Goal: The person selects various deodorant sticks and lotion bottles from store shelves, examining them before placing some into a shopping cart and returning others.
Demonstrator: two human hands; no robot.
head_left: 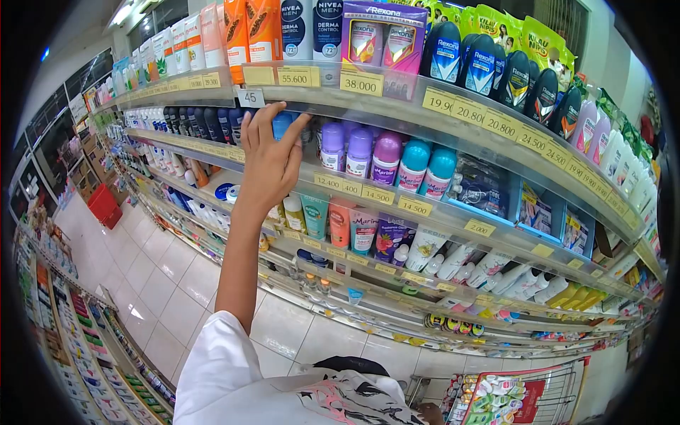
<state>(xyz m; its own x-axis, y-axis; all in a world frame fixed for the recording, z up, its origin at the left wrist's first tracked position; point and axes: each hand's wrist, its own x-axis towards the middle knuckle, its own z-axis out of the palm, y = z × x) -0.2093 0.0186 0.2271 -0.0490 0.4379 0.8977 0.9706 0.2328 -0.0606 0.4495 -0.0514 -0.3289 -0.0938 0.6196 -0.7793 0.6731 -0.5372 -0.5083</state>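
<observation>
My left hand point(273, 152) is raised to the shelf, its back toward me and its fingers spread. Its fingertips are at the underside of the upper shelf edge, just below a small "45" tag point(250, 98). Behind the fingers, a blue-capped bottle point(282, 126) is partly covered; contact with it cannot be made out. To the hand's right stand roll-on bottles with purple caps point(333, 145), a magenta cap point(387, 156) and teal caps point(414, 164). Low in the view, a small patch of skin beside the white shirt may be my right hand point(429, 412); its fingers are hidden.
The upper shelf point(397, 88) holds Rexona and Nivea products above yellow price labels. Tubes and bottles fill the lower shelves. At the bottom right is a shopping cart point(584, 386) with packets inside. A red basket point(105, 205) rests on the tiled floor point(173, 255) at left.
</observation>
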